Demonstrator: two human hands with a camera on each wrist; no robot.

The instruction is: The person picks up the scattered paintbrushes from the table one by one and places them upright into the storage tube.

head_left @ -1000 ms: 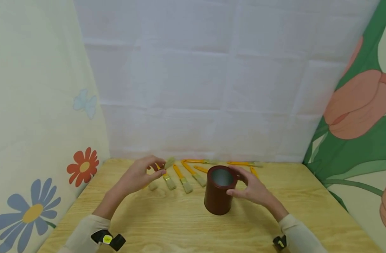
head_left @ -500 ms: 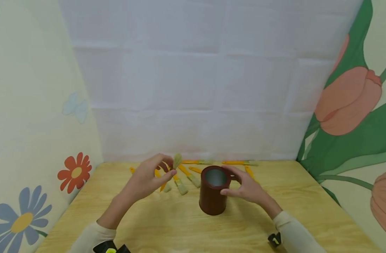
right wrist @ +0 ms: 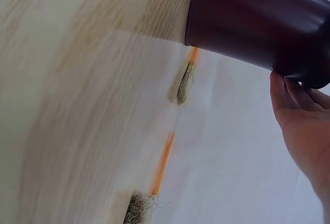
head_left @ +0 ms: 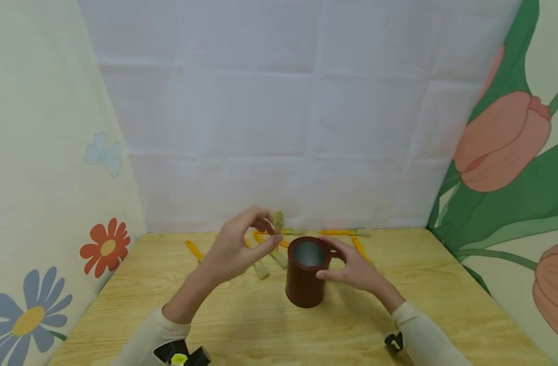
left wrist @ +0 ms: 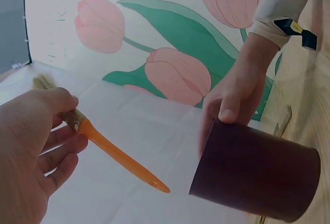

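My left hand [head_left: 237, 247] pinches brush [left wrist: 125, 160], bristles up, handle slanting down; right hand [head_left: 355, 269], beside it, grips upright mug [head_left: 306, 287]

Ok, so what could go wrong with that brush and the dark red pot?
The left hand pinches the brush near its bristles, with just the fingers and thumb, so it might slip and drop.

The long orange handle sticks out and could bump the pot.

The right hand holds the pot near its top, so a tug might tip it.
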